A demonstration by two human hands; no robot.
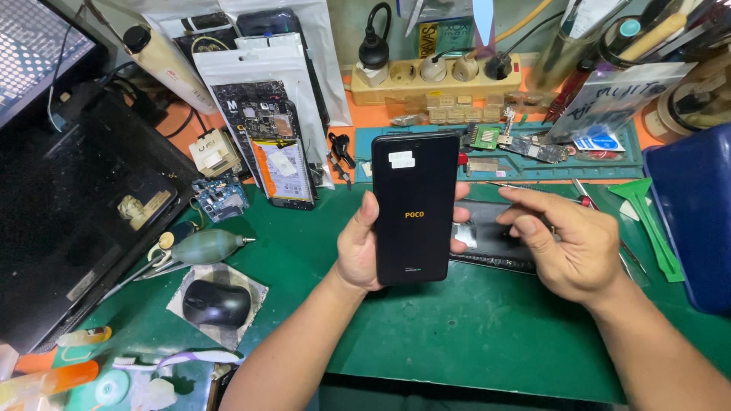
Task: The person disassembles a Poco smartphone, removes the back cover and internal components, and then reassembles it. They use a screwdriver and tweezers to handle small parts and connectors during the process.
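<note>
Now left hand (359, 251) grips the black phone (414, 207) upright over the green mat (472, 327) near its front edge, right hand (571, 243) empty, fingers half-curled beside it; best keep grip on edges, screen clear.

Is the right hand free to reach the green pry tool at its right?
Probably yes: the right hand is empty, and the green pry tool lies uncovered on the mat just beside it.
</note>
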